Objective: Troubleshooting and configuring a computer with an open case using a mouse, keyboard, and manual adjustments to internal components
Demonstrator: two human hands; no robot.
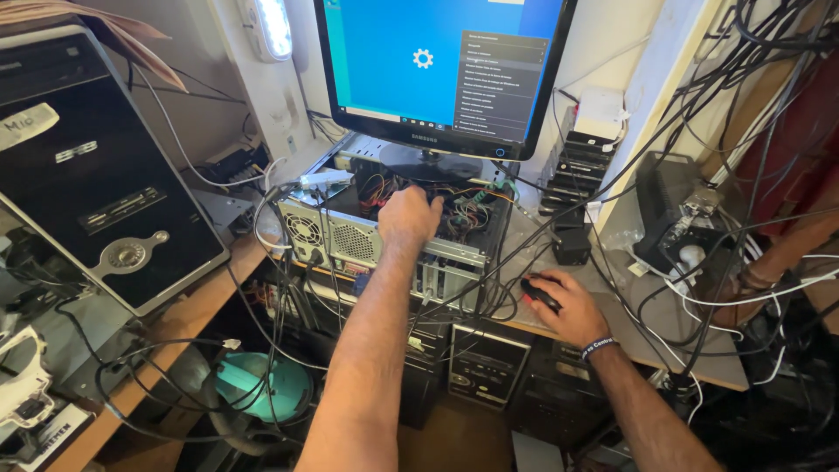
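My left hand reaches into an open desktop computer case lying on the bench, fingers down among coloured wires and boards; what the fingertips touch is hidden. My right hand rests over a black mouse with red trim on the bench to the right, gripping it. A wristband sits on my right wrist. A black monitor stands on the open case, showing a blue screen with a gear icon and a dark menu.
A black tower computer leans at the left. Tangled cables cover the right side and hang off the bench front. More computer cases sit under the bench. A teal round object lies below left.
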